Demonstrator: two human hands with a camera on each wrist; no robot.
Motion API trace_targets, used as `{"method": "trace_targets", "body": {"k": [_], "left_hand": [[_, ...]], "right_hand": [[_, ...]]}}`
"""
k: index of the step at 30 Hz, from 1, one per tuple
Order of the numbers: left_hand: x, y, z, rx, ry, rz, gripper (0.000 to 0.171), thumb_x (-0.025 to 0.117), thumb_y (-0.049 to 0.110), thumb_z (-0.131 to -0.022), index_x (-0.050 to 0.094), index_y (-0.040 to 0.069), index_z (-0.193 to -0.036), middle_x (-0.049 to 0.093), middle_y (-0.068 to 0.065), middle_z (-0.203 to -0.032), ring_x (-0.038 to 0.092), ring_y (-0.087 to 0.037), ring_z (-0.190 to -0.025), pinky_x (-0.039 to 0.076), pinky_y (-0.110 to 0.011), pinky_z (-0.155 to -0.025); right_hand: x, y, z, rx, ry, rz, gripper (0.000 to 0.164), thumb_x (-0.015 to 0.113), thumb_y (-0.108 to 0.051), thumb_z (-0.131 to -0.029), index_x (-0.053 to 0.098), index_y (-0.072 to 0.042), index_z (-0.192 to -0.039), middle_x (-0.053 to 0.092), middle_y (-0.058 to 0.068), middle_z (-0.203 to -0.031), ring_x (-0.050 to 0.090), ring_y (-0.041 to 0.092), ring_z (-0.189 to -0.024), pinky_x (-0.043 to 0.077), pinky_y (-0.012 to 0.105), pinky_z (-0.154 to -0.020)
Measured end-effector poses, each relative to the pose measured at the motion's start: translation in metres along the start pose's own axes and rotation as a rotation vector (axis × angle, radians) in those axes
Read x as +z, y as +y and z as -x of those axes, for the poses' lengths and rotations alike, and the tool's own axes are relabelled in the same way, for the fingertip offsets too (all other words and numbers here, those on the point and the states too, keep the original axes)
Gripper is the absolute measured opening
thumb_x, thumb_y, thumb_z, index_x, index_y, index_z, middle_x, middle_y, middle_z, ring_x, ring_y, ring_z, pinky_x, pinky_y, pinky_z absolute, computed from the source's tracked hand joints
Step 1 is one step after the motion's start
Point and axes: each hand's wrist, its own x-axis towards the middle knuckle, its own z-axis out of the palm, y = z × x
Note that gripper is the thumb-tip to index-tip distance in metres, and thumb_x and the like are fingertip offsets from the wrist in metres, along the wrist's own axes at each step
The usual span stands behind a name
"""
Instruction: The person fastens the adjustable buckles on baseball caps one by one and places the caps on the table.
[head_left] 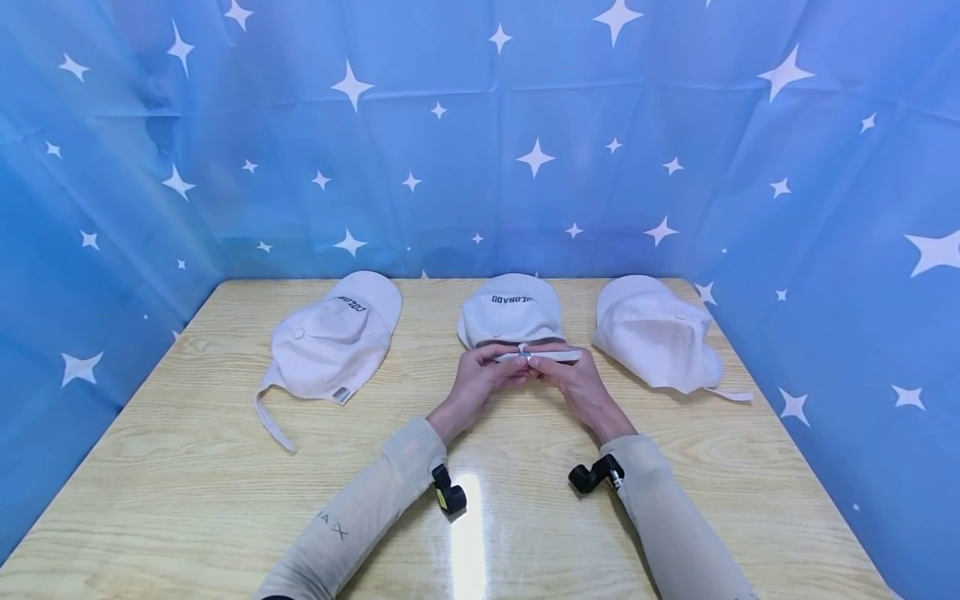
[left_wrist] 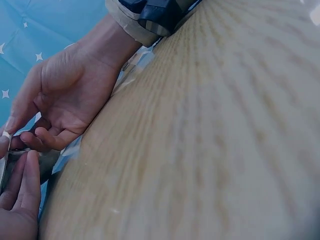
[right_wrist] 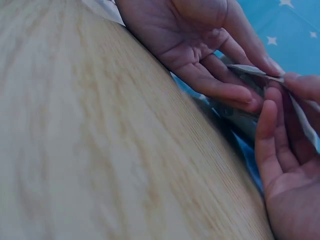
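Note:
A white baseball cap (head_left: 510, 315) with dark COLORADO lettering sits in the middle, its back strap (head_left: 564, 356) toward me. My left hand (head_left: 480, 379) pinches the strap's left part between thumb and fingers. My right hand (head_left: 581, 385) pinches it from the right, close to a small metal buckle (head_left: 525, 354). Both thumbs meet near that buckle. In the left wrist view, the left hand (left_wrist: 70, 90) has its thumb on the strap's edge. The right wrist view has the right hand (right_wrist: 185, 50) holding the strap (right_wrist: 302, 120), with fingertips of both hands close together beneath.
Another white cap (head_left: 330, 337) lies at the left, its strap (head_left: 273, 425) trailing loose on the wooden table (head_left: 225, 500). A third white cap (head_left: 660, 333) is at the right, with a strap end (head_left: 731, 394) sticking out. A blue star-patterned curtain (head_left: 450, 125) surrounds the table.

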Motion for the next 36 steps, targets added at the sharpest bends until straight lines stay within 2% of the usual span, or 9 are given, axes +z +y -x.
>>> {"method": "trace_targets", "body": {"k": [5, 10, 15, 24, 36], "left_hand": [[0.0008, 0.0015, 0.0006, -0.011, 0.019, 0.004, 0.030, 0.071, -0.001, -0.094, 0.068, -0.010, -0.123, 0.077, -0.010, -0.100, 0.078, -0.017, -0.083, 0.063, -0.036, -0.090], [0.0014, 0.0024, 0.0014, -0.023, 0.038, 0.008, 0.030, 0.069, -0.004, -0.094, 0.066, -0.014, -0.123, 0.074, -0.010, -0.101, 0.077, -0.014, -0.082, 0.063, -0.032, -0.089], [0.0008, 0.0022, 0.0013, -0.013, 0.057, 0.000, 0.029, 0.069, -0.007, -0.093, 0.066, -0.016, -0.121, 0.073, -0.007, -0.100, 0.077, -0.012, -0.081, 0.063, -0.028, -0.086], [-0.0005, 0.0025, 0.0020, -0.018, 0.068, -0.011, 0.027, 0.070, -0.006, -0.093, 0.067, -0.015, -0.119, 0.077, -0.007, -0.093, 0.077, -0.012, -0.080, 0.063, -0.029, -0.086], [-0.0025, 0.0018, 0.0002, -0.037, 0.071, -0.027, 0.025, 0.071, -0.005, -0.093, 0.069, -0.013, -0.116, 0.078, -0.005, -0.088, 0.077, -0.013, -0.080, 0.063, -0.030, -0.085]], "right_hand": [[0.0005, -0.0010, 0.0005, 0.017, 0.019, 0.033, 0.011, 0.070, -0.001, -0.095, 0.073, -0.005, -0.105, 0.078, -0.003, -0.089, 0.071, 0.009, -0.078, 0.060, 0.024, -0.073], [0.0021, -0.0006, 0.0007, 0.017, 0.037, 0.068, 0.012, 0.072, 0.002, -0.093, 0.068, -0.004, -0.103, 0.073, -0.002, -0.094, 0.070, 0.009, -0.078, 0.060, 0.024, -0.073], [0.0011, 0.0011, -0.0014, 0.008, 0.029, 0.105, 0.011, 0.073, 0.004, -0.091, 0.070, -0.004, -0.098, 0.070, 0.001, -0.095, 0.071, 0.011, -0.079, 0.062, 0.026, -0.074], [0.0002, 0.0022, -0.0027, 0.028, 0.042, 0.099, 0.010, 0.073, 0.005, -0.091, 0.072, 0.000, -0.099, 0.076, 0.003, -0.088, 0.075, 0.013, -0.076, 0.064, 0.028, -0.075], [0.0033, -0.0006, -0.0011, 0.070, 0.090, 0.082, 0.018, 0.076, 0.005, -0.089, 0.068, 0.008, -0.104, 0.077, 0.004, -0.083, 0.076, 0.014, -0.074, 0.065, 0.029, -0.075]]}}
